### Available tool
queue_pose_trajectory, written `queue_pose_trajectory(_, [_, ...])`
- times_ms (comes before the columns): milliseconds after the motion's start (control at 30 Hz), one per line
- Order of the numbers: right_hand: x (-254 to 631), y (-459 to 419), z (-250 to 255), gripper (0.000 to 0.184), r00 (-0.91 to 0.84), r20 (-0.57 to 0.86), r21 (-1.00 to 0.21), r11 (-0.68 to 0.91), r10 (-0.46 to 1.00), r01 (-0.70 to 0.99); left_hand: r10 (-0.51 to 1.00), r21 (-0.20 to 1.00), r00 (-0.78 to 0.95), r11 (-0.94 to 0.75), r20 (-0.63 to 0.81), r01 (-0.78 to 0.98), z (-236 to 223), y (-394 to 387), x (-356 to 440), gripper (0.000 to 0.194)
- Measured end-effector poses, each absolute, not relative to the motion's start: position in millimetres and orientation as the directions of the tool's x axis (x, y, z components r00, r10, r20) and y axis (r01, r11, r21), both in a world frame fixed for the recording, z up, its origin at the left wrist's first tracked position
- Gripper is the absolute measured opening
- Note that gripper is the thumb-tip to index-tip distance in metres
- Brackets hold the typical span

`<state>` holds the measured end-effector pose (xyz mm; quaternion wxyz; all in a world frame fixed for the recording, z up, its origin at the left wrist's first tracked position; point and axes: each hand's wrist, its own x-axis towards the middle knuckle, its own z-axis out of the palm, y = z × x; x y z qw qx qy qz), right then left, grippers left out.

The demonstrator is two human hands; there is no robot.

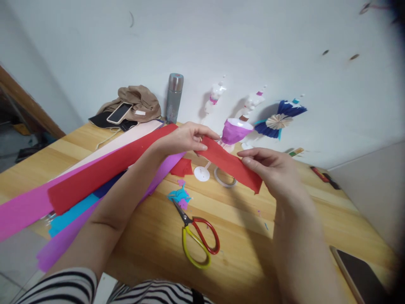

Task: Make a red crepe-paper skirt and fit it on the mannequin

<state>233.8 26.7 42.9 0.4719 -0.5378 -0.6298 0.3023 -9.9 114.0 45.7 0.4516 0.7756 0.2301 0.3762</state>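
A narrow red strip (230, 163) is held aloft, sloping down rightward.

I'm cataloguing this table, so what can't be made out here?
Head view:
White tape roll: upper rim hidden behind the red paper strip.
Purple paper: middle hidden by the left forearm.
Smartphone at lower right: near end cut off by bottom edge.
Gray flask: markings too small to read.
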Motion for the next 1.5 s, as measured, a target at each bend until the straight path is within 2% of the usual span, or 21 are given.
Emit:
queue_pose_trajectory(67, [234.0,26.1,42.4,0.010,0.008,0.257,-0.891,0.234,0.966,0.390,0.666,0.890,0.659,-0.455,0.351,-0.015,47.0,113.5,-11.3,0.028])
queue_pose_trajectory(267, [237.2,24.8,42.3,0.019,-0.056,0.217,-0.866,0.219,0.975,0.451,0.654,0.909,0.708,-0.415,0.266,0.042,49.7,114.0,-19.6,0.024])
queue_pose_trajectory(400, [235.3,25.5,42.0,0.016,-0.066,0.253,-0.827,0.251,0.965,0.504,0.675,0.913,0.668,-0.408,0.314,-0.018,47.7,114.3,-15.5,0.018])
queue_pose_trajectory(533, [234.9,29.3,36.3,0.010,0.014,0.336,-0.768,0.265,0.942,0.583,0.740,0.907,0.561,-0.419,0.371,-0.047,40.0,114.8,-1.6,0.014])
queue_pose_trajectory(700, [239.1,33.9,30.7,0.023,0.042,0.510,-0.656,0.357,0.859,0.665,0.757,0.881,0.488,-0.469,0.434,-0.055,31.8,115.2,8.7,0.027])
queue_pose_trajectory(800, [239.4,34.5,31.5,0.024,0.014,0.627,-0.552,0.432,0.779,0.713,0.758,0.875,0.483,-0.483,0.438,-0.035,29.7,115.9,9.9,0.042])
queue_pose_trajectory(900, [238.7,35.7,30.7,0.024,-0.019,0.657,-0.504,0.457,0.754,0.733,0.778,0.873,0.453,-0.488,0.435,0.001,27.5,117.9,11.5,0.052])
queue_pose_trajectory(1000, [239.5,37.8,26.7,0.025,-0.032,0.641,-0.500,0.449,0.767,0.741,0.786,0.863,0.432,-0.504,0.443,0.032,25.6,119.9,12.4,0.050])
queue_pose_trajectory(1100, [241.2,38.2,24.5,0.027,-0.033,0.616,-0.529,0.445,0.787,0.723,0.762,0.865,0.468,-0.503,0.447,-0.008,26.0,120.4,9.6,0.046])
queue_pose_trajectory(1333, [237.7,32.5,31.6,0.027,-0.085,0.534,-0.617,0.456,0.841,0.641,0.732,0.913,0.563,-0.393,0.384,-0.111,28.1,122.7,-1.1,0.033])
queue_pose_trajectory(1500, [236.4,32.6,31.1,0.028,-0.113,0.515,-0.620,0.461,0.849,0.635,0.756,0.944,0.575,-0.311,0.314,-0.107,30.6,118.1,-1.8,0.037])
